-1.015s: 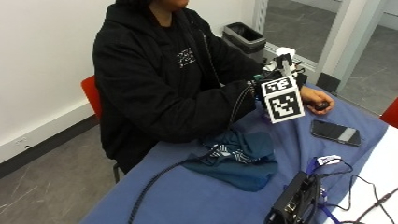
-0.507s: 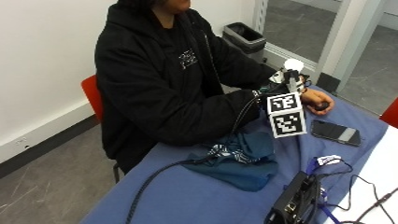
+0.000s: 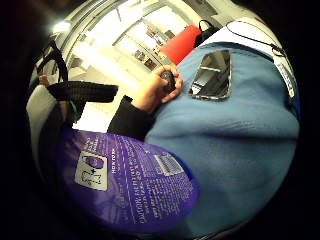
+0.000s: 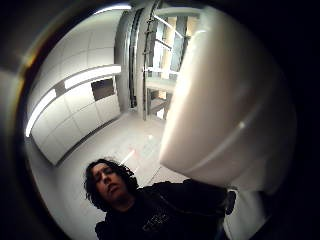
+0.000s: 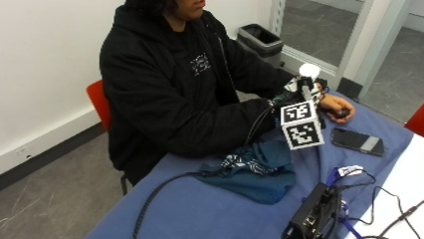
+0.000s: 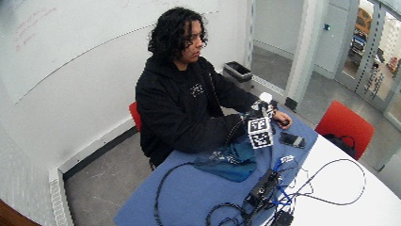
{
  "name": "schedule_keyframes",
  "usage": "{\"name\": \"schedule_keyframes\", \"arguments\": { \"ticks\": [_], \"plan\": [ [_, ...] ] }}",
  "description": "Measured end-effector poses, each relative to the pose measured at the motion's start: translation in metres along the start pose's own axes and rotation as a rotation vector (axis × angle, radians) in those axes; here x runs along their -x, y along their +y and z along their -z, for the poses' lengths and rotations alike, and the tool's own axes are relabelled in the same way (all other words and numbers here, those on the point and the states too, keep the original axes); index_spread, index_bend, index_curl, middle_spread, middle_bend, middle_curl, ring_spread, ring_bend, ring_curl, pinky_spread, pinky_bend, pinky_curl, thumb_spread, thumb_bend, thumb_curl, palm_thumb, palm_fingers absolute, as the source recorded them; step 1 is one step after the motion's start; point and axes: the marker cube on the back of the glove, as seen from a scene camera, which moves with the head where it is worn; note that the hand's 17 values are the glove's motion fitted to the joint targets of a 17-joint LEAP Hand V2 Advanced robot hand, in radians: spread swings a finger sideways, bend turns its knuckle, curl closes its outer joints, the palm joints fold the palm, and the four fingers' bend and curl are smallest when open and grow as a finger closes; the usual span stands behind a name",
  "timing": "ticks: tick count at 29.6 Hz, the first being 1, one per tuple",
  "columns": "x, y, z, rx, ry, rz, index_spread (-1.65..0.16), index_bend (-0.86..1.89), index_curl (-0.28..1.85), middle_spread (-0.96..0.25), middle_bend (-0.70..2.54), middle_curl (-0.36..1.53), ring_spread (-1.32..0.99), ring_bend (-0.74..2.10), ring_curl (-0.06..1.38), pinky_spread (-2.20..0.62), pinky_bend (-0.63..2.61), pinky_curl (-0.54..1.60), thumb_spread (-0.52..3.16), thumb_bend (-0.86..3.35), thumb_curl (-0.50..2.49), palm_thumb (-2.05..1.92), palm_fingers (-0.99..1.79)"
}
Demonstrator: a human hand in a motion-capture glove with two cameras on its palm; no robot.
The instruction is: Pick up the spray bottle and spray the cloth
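Note:
In the outside view my gloved right hand (image 5: 296,91) grips the spray bottle (image 5: 309,70) upright, above the table's far part. Its white head (image 4: 225,105) fills the thumb side palm view. Its purple labelled body (image 3: 135,185) lies close against the palm in the little finger side view. The teal cloth (image 5: 255,169) lies bunched on the blue table (image 5: 199,209), below the raised hand and nearer the camera. The wide view shows the same cloth (image 6: 228,160) under the hand (image 6: 260,109).
The bare left hand (image 5: 338,107) rests on the table and holds a small black object. A phone (image 5: 358,141) lies beside it. A black box (image 5: 315,216) with cables sits at the table's near edge. A bin (image 5: 262,40) stands behind.
My hand with the bottle has come down a little and shifted slightly right since a second ago. It has barely moved in the last half second.

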Motion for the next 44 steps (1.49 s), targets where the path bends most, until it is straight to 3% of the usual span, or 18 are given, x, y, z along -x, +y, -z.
{"name": "schedule_keyframes", "arguments": {
  "ticks": [11,13,17,22,33,44],
  "plan": [
    [-0.003,-0.005,0.007,0.053,0.055,-0.148,-0.29,0.16,0.55,-0.16,0.53,0.54,-0.20,0.49,0.48,-0.24,0.38,0.43,0.31,-0.03,0.77,1.04,1.15],
    [-0.003,-0.011,0.015,0.063,0.132,-0.163,-0.28,0.15,0.54,-0.13,0.49,0.53,-0.17,0.44,0.47,-0.16,0.26,0.40,0.41,-0.03,0.76,1.04,0.89],
    [0.014,0.035,0.022,0.127,0.294,-0.232,-0.27,0.03,0.50,-0.07,0.45,0.51,-0.10,0.43,0.49,-0.01,0.27,0.44,0.58,-0.02,0.74,1.02,0.53],
    [0.033,0.057,0.035,0.152,0.565,-0.285,-0.25,0.02,0.39,-0.02,0.38,0.47,-0.04,0.41,0.44,0.08,0.32,0.40,0.71,-0.03,0.70,0.99,0.46],
    [0.088,0.112,0.067,0.473,1.014,-0.369,-0.26,0.13,0.32,0.05,0.33,0.43,0.05,0.33,0.39,0.19,0.32,0.38,0.96,-0.03,0.61,0.88,0.37],
    [0.097,0.131,0.067,0.544,1.108,-0.344,-0.31,0.16,0.32,0.07,0.25,0.39,0.09,0.33,0.37,0.21,0.23,0.35,1.11,-0.02,0.54,0.79,0.35]
  ]
}}
